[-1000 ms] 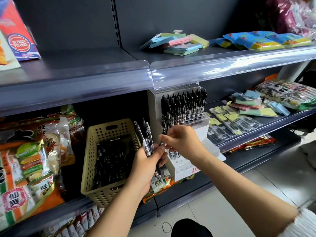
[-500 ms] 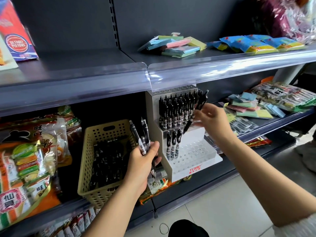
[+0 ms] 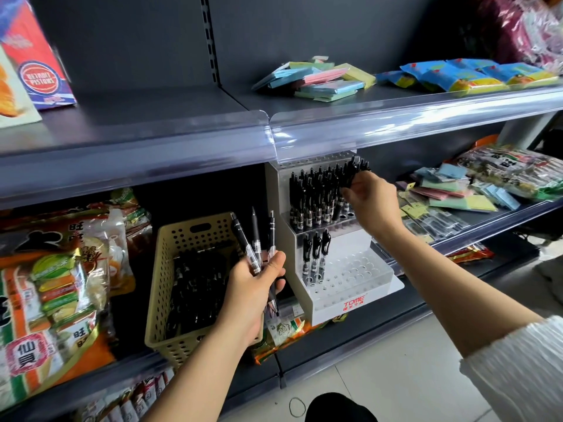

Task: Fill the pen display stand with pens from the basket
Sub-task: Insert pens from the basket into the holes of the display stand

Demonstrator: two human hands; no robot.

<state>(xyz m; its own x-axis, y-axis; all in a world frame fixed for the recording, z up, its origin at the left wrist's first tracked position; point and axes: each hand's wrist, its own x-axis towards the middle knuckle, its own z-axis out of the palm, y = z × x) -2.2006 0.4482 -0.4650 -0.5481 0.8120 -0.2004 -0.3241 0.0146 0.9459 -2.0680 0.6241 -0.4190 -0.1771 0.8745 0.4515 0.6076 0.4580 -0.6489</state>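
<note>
The right grip (image 3: 373, 202) is closed on one black pen (image 3: 350, 175), pinched between thumb and fingertips and held tilted. The pen is at the right end of the pen row (image 3: 313, 196) that stands upright just left of this grip, in the upper tier of the pen display stand (image 3: 353, 300). Below the grip, the lower tier carries three upright pens (image 3: 315, 254) at its left end, with rows of open holes to their right.

The left grip (image 3: 249, 290), lower and to the left, is closed round a fan of three pens (image 3: 256, 242) pointing upward, just beside the stand's left edge. Directly left of this grip stands the perforated basket (image 3: 182, 236), holding loose black pens (image 3: 195, 281). Snack bags (image 3: 61, 269) lie beyond the basket on the same shelf (image 3: 350, 339).
</note>
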